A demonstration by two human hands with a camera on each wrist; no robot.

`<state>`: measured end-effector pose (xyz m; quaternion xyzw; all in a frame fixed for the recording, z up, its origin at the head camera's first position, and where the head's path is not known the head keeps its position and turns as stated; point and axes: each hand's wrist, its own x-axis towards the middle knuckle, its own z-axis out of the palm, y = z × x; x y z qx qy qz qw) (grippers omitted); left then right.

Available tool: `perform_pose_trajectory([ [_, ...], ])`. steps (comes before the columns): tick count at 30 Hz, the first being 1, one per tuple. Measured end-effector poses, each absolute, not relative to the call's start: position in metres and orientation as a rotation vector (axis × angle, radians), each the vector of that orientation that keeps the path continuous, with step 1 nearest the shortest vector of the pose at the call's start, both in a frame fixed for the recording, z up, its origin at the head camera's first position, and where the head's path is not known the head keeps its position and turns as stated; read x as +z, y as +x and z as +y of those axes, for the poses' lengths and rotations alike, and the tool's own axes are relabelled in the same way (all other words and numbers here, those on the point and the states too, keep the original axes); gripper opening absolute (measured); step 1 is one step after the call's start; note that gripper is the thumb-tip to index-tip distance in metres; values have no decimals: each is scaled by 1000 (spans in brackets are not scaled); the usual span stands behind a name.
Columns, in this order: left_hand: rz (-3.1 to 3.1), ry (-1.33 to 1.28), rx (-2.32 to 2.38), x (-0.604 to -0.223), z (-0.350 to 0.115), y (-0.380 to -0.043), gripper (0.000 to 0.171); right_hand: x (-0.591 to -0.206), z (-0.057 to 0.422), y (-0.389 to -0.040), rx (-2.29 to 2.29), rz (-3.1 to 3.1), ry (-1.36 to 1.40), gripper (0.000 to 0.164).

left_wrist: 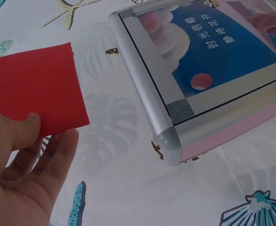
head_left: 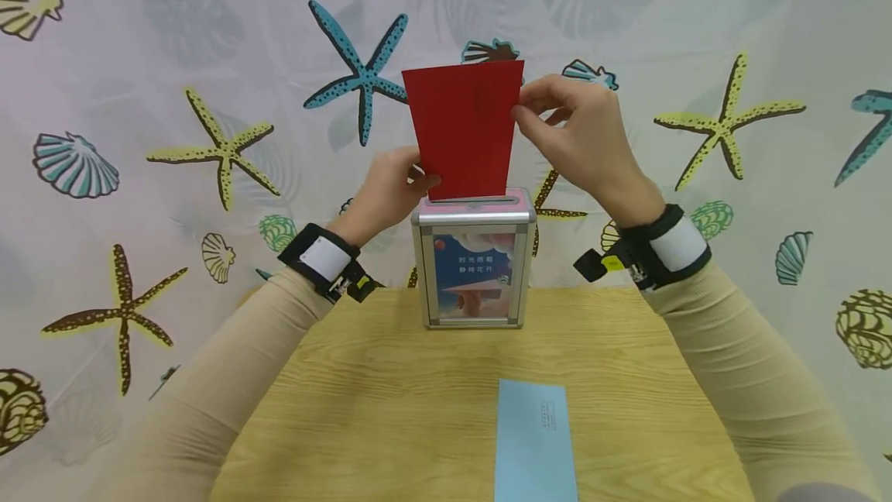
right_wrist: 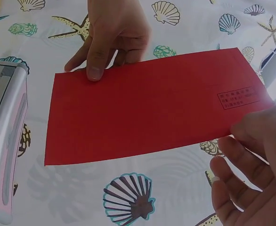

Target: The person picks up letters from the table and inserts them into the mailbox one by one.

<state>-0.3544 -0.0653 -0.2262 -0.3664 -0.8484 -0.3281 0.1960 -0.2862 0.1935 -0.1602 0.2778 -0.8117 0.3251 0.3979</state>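
Note:
Both hands hold a red envelope (head_left: 463,130) upright over the slotted pink top of a metal-framed box (head_left: 475,273). My left hand (head_left: 390,190) pinches it near the lower left edge, thumb in front. At the upper right edge my right hand (head_left: 574,130) pinches it between thumb and fingers. In the right wrist view the envelope (right_wrist: 147,110) shows small printed text near the right hand's end, and a gap separates its lower end from the box (right_wrist: 8,136). The left wrist view shows the envelope's corner (left_wrist: 58,89) apart from the box's silver edge (left_wrist: 145,80).
A light blue envelope (head_left: 535,440) lies on the wooden table (head_left: 376,401) near its front edge. The box stands at the table's back, with a blue picture and white characters on its front. Behind it hangs a cloth (head_left: 279,45) printed with starfish and shells.

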Motion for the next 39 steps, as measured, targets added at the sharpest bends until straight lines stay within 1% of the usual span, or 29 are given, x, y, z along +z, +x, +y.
perform_pose_trajectory([
  [4, -2355, -1023, -937, -220, -62, -365, 33, -153, 195, -296, 848, -2049, 677, 18],
  [8, -2394, -961, -963, -218, -59, -379, 34, -149, 194, -306, 873, -2084, 640, 19],
  [16, -2498, -841, -1001, -226, -51, -398, 34, -154, 192, -322, 919, -2152, 586, 21],
  [26, -2592, -806, -1033, -244, -44, -404, 34, -166, 201, -338, 973, -2193, 554, 22],
  [39, -2645, -809, -1050, -250, -40, -411, 34, -174, 205, -347, 972, -2237, 519, 21],
])
